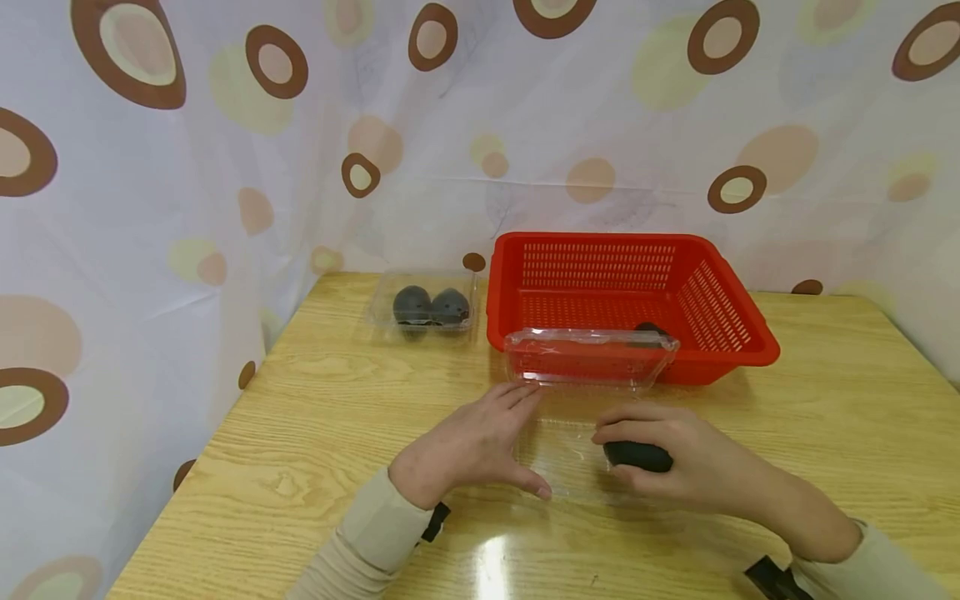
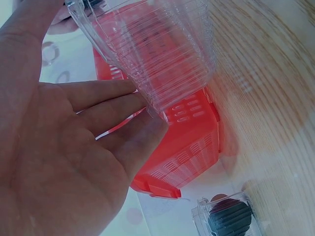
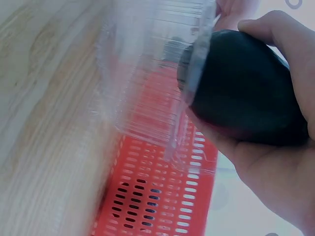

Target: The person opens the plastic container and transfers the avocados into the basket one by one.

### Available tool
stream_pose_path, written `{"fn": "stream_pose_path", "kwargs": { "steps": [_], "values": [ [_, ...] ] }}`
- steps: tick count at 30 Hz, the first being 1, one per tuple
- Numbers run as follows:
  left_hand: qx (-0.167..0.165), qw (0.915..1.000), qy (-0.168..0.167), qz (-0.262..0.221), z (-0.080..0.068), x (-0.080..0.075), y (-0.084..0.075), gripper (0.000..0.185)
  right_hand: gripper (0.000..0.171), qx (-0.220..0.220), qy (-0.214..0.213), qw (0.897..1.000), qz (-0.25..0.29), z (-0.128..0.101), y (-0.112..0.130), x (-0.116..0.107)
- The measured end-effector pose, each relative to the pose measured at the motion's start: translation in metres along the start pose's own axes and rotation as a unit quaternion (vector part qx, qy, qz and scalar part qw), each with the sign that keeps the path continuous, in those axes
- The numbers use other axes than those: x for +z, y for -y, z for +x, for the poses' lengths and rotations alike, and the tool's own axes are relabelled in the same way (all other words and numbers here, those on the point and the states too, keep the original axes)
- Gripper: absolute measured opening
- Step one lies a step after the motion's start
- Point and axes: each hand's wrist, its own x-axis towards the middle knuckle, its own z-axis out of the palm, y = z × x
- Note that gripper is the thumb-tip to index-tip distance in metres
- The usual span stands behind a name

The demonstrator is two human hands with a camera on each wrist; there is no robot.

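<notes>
An open clear plastic clamshell box [image 1: 588,358] lies on the wooden table [image 1: 315,400] in front of the red basket [image 1: 742,337], with its lid standing up. My right hand [image 1: 675,467] grips a dark egg-shaped object [image 1: 637,456] over the box's tray. In the right wrist view the dark object [image 3: 246,93] sits in my curled fingers against the clear box [image 3: 147,73]. My left hand [image 1: 480,442] lies flat at the box's left side. Its straight fingers [image 2: 113,113] touch the clear box [image 2: 162,54].
Another dark object [image 1: 651,330] lies inside the red basket. A closed clear box [image 1: 429,310] with two dark egg-shaped objects stands at the back left, beside the basket. A patterned curtain [image 1: 225,167] hangs behind the table. The table's edges lie to the left and right.
</notes>
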Motion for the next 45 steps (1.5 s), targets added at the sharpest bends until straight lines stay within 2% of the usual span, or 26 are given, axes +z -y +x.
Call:
{"fn": "stream_pose_path", "kwargs": {
  "steps": [10, 24, 34, 45],
  "values": [
    [-0.004, 0.9999, 0.003, -0.013, 0.0, 0.0, -0.001, 0.118, 0.049, -0.007, -0.015, 1.0, -0.018, -0.007, -0.002, -0.01],
    [0.001, 1.0, 0.002, -0.004, 0.001, 0.0, -0.001, 0.119, 0.055, -0.008, -0.041, 0.999, -0.017, -0.025, -0.011, -0.023],
    [-0.005, 1.0, 0.007, -0.005, 0.001, 0.0, 0.0, 0.117, 0.055, 0.024, -0.042, 0.998, -0.03, -0.032, -0.015, -0.036],
    [-0.003, 0.9999, 0.009, -0.01, 0.001, 0.001, 0.0, 0.118, 0.057, 0.031, -0.083, 0.993, -0.071, -0.033, -0.02, -0.052]
  ]
}}
